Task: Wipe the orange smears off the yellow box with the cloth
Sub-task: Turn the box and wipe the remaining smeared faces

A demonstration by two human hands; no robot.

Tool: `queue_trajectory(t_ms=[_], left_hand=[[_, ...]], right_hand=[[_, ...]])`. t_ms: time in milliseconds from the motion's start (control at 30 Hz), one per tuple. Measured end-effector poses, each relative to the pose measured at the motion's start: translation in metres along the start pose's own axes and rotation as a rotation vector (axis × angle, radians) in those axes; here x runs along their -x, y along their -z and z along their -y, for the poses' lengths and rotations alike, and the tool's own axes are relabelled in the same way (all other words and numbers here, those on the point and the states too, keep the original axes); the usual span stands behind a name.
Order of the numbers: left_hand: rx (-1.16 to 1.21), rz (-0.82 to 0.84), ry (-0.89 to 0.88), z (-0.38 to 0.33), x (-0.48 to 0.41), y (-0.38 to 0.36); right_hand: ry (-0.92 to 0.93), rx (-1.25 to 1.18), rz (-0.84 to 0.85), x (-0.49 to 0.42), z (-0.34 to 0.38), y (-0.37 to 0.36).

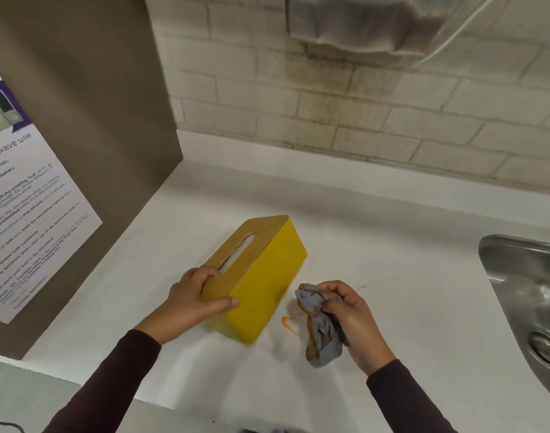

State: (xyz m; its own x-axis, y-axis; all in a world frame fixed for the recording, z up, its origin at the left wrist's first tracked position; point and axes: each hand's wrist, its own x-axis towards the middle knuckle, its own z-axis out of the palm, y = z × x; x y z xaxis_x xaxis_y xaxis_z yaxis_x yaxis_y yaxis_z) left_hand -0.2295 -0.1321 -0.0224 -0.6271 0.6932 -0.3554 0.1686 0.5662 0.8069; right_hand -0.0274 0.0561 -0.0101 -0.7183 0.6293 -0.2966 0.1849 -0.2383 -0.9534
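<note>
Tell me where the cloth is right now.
In the head view the grey cloth is bunched in the right hand, just right of the yellow box and above orange smears on the white counter.

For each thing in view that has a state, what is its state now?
yellow box: on the counter, visible side looks clean
cloth: bunched, orange-stained
left hand: gripping the box's near end
right hand: closed on the cloth
counter: orange smears beside the box
sink: looks empty
</note>
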Motion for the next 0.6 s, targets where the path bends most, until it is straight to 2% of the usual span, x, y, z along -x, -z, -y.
queue_trajectory(t_ms=[133, 267, 367, 500, 600], left_hand=[[-0.169, -0.301, 0.005, -0.01, 0.015, -0.038], [-0.397, -0.492, 0.001, -0.021, 0.025, -0.071], [-0.552, -0.499, -0.08, -0.02, 0.027, -0.087], [-0.577, -0.504, -0.072, -0.019, 0.03, -0.088], [-0.438, -0.431, -0.283, -0.033, 0.033, -0.091]], right_hand=[[-0.029, -0.033, -0.078, 0.007, -0.01, 0.014], [-0.052, -0.066, -0.152, 0.013, -0.017, 0.023], [-0.056, -0.1, -0.202, 0.016, -0.02, 0.029], [-0.04, -0.101, -0.262, 0.019, -0.022, 0.034], [-0.032, -0.115, -0.291, 0.023, -0.023, 0.041]])
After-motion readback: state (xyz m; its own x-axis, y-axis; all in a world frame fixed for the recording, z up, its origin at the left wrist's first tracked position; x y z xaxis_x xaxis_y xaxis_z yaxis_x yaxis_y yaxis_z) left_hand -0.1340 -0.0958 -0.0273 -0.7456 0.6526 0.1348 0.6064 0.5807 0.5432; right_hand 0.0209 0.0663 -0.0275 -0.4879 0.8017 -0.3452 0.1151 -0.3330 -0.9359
